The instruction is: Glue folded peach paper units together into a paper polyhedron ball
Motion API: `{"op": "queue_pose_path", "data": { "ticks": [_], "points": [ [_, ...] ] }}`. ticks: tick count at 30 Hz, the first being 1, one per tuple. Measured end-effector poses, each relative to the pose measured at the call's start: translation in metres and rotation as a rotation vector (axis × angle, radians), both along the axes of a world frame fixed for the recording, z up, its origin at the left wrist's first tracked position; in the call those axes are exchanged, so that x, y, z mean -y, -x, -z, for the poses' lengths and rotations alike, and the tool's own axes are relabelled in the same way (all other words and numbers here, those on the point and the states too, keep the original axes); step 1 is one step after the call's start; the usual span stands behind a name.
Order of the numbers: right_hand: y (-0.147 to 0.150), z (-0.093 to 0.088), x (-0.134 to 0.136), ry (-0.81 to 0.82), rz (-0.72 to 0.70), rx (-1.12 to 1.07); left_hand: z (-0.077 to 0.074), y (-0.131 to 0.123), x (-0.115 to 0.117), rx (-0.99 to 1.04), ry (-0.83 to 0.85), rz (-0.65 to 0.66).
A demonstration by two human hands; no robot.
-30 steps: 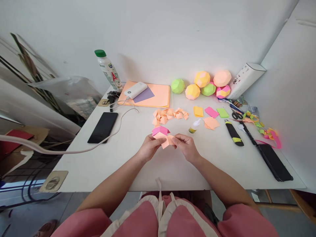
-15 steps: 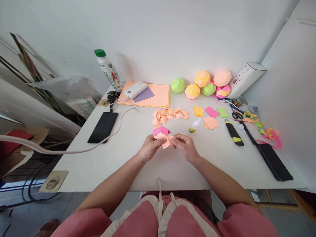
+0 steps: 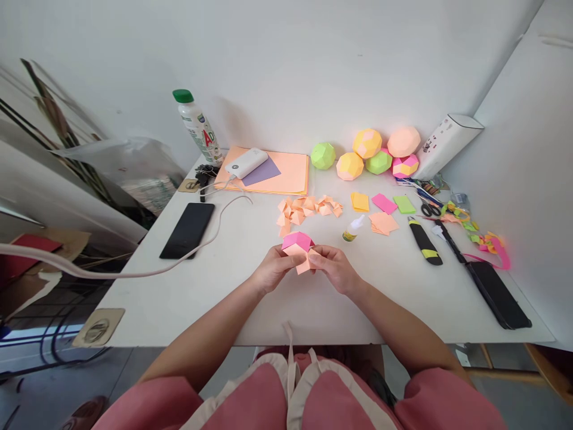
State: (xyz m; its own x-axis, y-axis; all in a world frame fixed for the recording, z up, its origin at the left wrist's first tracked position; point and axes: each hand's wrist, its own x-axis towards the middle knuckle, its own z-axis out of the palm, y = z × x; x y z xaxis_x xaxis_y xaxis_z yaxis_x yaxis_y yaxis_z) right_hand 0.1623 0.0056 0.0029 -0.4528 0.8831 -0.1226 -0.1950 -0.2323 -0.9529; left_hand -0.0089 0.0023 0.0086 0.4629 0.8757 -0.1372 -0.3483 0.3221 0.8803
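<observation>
Between my two hands is a partly built paper ball (image 3: 298, 242) of folded pink and peach pieces, held above the white table. My left hand (image 3: 276, 267) grips its left side, thumb across a peach face. On the other side, my right hand (image 3: 333, 267) pinches a peach flap at the lower right edge. The fingers behind the paper are mostly hidden. Just beyond lies a pile of folded peach paper pieces (image 3: 301, 211). A small glue bottle (image 3: 353, 229) with a white nozzle stands to the right of the ball.
Paper balls (image 3: 367, 143) sit by the wall. Sticky-note stacks (image 3: 384, 203), scissors (image 3: 430, 209), a utility knife (image 3: 424, 240) and a black case (image 3: 499, 292) lie right. Left are a phone (image 3: 187, 231), a cable (image 3: 215, 236), a power bank (image 3: 246, 163) on peach sheets, and a bottle (image 3: 197, 128).
The paper ball has turned slightly and shifted a little to the right in my hands, showing its pink face more squarely. Both hands keep their grip.
</observation>
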Motion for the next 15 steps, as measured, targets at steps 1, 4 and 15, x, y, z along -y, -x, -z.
{"op": "queue_pose_path", "data": {
  "ticks": [1,4,15],
  "points": [
    [0.0,0.0,0.0,-0.018,0.014,-0.004,0.001,0.0,0.0,0.006,0.001,0.002],
    [0.001,-0.002,0.001,-0.045,0.067,-0.025,0.003,-0.002,0.0,0.035,0.032,-0.014],
    [0.004,-0.001,0.003,-0.018,0.095,-0.001,0.015,-0.009,0.002,0.003,0.053,-0.116]
  ]
}}
